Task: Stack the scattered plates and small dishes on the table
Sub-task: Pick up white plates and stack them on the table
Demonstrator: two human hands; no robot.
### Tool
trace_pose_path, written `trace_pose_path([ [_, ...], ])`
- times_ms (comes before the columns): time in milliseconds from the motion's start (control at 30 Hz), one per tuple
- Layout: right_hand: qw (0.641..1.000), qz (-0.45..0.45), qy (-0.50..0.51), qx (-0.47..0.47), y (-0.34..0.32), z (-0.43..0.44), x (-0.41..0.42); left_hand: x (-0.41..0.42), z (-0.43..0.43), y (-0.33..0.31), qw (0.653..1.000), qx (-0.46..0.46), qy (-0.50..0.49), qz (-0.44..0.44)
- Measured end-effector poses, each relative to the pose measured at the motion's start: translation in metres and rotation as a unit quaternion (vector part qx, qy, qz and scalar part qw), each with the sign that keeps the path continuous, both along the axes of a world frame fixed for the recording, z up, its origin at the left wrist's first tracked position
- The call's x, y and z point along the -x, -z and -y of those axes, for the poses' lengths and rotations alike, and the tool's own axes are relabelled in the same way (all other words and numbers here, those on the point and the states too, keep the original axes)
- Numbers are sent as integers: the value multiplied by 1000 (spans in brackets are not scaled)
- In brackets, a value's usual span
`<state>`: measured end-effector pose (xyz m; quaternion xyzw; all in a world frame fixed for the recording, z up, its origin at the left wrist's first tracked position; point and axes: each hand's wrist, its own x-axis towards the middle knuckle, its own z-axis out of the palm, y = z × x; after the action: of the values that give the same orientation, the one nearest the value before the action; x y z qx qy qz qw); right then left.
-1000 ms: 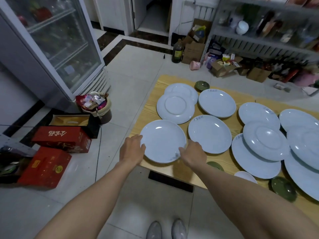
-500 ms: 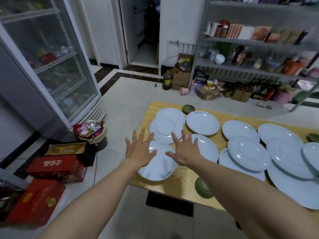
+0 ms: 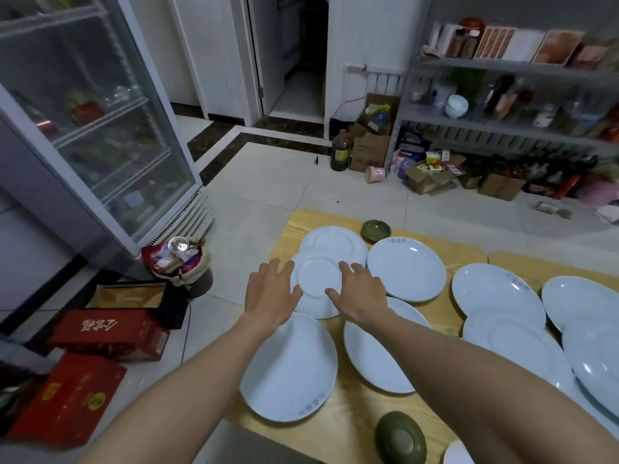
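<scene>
Several white plates lie scattered on the wooden table (image 3: 355,413). An upturned white plate (image 3: 316,279) rests partly on another upturned plate (image 3: 338,241) at the table's far left. My left hand (image 3: 271,289) reaches over its left rim and my right hand (image 3: 360,293) over its right rim, fingers spread and straight. A large white plate (image 3: 289,366) lies below my left wrist near the front edge. Another plate (image 3: 375,356) lies under my right forearm. A green small dish (image 3: 375,228) sits at the far edge, and an upturned green dish (image 3: 400,438) near the front.
More white plates (image 3: 407,267) (image 3: 495,293) (image 3: 582,303) cover the table to the right. On the floor at left stand red boxes (image 3: 110,334), a full bin (image 3: 177,259) and a glass-door fridge (image 3: 90,128). Shelves (image 3: 512,128) with boxes line the back wall.
Both hands let go of the near plate, which stays at the front edge, and moved forward with fingers spread to the upturned plate further back. The camera tilted up.
</scene>
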<state>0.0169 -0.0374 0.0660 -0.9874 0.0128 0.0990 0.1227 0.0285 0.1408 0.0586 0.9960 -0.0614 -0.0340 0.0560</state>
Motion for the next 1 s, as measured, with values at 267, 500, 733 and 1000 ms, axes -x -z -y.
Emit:
trace_pose_path([
  [267,927,-98,253,-261,38,17,-60,-66,14,47,953,209,-173,-136],
  [500,907,-135,300,-262,66,17,-90,-110,11,88,900,277,-251,-225],
  [733,865,-164,383,-279,73,15,-99,-128,4,99,881,304,-274,-237],
  [1000,819,-110,434,-360,59,5,-109,-137,-3,69,855,383,-298,-181],
])
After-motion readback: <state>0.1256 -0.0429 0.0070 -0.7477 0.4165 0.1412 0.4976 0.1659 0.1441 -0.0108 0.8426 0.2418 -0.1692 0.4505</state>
